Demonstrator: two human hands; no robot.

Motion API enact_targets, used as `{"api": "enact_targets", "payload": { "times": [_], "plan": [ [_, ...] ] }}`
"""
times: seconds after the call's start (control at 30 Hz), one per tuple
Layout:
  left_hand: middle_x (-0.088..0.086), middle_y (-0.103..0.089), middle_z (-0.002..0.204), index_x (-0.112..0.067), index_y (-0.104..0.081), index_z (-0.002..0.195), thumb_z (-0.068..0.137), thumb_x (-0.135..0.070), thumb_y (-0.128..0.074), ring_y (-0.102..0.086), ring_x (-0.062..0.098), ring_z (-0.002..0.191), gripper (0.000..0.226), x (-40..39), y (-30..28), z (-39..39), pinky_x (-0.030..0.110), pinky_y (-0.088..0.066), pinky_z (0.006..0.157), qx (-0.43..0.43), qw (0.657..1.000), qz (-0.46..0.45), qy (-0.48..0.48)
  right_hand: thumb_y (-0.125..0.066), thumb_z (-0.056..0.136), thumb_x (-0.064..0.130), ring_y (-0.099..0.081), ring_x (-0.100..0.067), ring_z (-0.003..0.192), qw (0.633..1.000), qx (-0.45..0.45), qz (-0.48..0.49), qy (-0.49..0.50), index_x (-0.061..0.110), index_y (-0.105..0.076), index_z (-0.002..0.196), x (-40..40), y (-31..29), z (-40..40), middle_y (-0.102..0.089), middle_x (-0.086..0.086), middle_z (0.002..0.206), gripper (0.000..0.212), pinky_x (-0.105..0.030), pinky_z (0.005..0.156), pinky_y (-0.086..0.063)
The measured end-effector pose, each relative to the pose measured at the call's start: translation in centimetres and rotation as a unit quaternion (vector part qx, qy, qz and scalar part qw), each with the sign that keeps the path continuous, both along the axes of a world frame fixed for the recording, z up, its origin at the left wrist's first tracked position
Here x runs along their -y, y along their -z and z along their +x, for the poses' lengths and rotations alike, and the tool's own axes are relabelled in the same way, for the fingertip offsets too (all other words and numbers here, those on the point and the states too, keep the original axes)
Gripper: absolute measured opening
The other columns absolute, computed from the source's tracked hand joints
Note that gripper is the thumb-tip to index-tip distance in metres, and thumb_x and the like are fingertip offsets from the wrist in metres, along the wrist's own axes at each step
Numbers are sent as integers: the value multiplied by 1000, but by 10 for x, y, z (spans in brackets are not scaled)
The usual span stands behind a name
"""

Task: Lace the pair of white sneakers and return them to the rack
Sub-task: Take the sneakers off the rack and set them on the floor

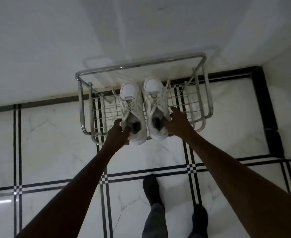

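Two white sneakers stand side by side on a chrome wire rack [189, 102], toes toward the wall. My left hand [118, 134] grips the heel collar of the left sneaker [131, 103], with fingers inside its opening. On the right sneaker [155, 100], my right hand [175, 120] holds the collar the same way. Both shoes carry laces through their eyelets, with loose ends trailing over the rack wires on either side. The heels hang slightly over the rack's front rail.
The rack stands against a white wall [89, 40] on a white marble floor [55, 134] with black line borders. A black skirting band runs along the right wall. My feet in dark socks [151, 188] stand on the floor below the rack.
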State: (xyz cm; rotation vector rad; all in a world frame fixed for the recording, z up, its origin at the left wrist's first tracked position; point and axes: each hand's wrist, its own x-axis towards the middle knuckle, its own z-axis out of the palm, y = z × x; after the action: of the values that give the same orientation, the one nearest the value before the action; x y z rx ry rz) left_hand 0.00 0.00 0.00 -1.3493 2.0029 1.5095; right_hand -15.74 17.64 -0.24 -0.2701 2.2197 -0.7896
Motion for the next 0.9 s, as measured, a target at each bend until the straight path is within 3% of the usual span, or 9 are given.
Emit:
{"api": "enact_targets", "payload": {
  "times": [0.07,0.2,0.33,0.43,0.5,0.63,0.7,0.8,0.9],
  "plan": [
    [17,-63,120,-11,-41,145,101,-22,-58,-71,27,82,48,5,7,-4,42,-66,65,-5,1000,13,-16,-63,94,32,-59,-38,124,1000,4,19,-9,1,-43,142,6,9,-6,-62,-23,133,61,-38,96,-48],
    [19,-59,128,-12,-41,147,100,-16,-59,-68,39,106,50,8,13,-7,53,-64,73,-11,998,49,-36,-62,93,22,-62,-37,118,996,11,55,-62,0,-54,129,10,22,-14,-64,-22,129,43,-27,80,-41],
    [20,-59,131,-12,-45,146,100,-14,-57,-69,37,103,47,-5,9,2,51,-65,69,-33,998,22,-45,-62,91,17,-66,-37,107,998,-9,21,-53,0,-57,124,2,19,-6,-68,-22,117,37,-36,83,-54],
    [15,-59,131,-12,-41,151,102,-10,-56,-69,32,102,51,-26,5,22,34,-65,61,-71,996,4,-52,-62,91,17,-69,-36,91,997,-48,-30,-47,0,-59,118,-17,11,14,-70,-21,102,32,-50,75,-60],
    [10,-59,132,-14,-39,154,102,-8,-55,-68,28,103,54,-45,-2,42,28,-64,60,-93,993,-12,-74,-62,92,16,-69,-33,92,994,-67,-81,-42,2,-59,124,-33,3,35,-71,-18,104,34,-48,77,-60],
    [5,-62,134,-21,-40,154,102,-9,-56,-68,25,108,56,-85,-7,92,45,-64,81,-121,986,-55,-100,-65,92,24,-61,-21,115,989,-57,-133,-28,15,-47,146,-71,-4,85,-64,-11,128,58,-36,94,-54],
    [2,-63,132,-24,-42,153,102,-10,-57,-67,23,111,55,-113,-10,124,45,-63,85,-128,983,-55,-122,-67,92,23,-60,-20,117,989,-48,-135,-33,19,-41,151,-95,0,115,-61,-11,133,65,-36,96,-54],
    [3,-66,127,-21,-45,151,102,-9,-57,-70,21,107,51,-143,-9,157,36,-64,80,-130,981,-53,-135,-66,92,22,-62,-23,110,991,-40,-126,-36,22,-41,150,-124,7,145,-63,-13,124,63,-37,92,-55],
    [3,-68,122,-19,-47,149,102,-9,-57,-71,18,101,50,-179,5,196,32,-65,74,-105,982,-51,-149,-62,93,17,-64,-23,97,990,-31,-130,-50,22,-52,140,-155,19,181,-65,-12,108,48,-30,79,-52]
  ]
}}
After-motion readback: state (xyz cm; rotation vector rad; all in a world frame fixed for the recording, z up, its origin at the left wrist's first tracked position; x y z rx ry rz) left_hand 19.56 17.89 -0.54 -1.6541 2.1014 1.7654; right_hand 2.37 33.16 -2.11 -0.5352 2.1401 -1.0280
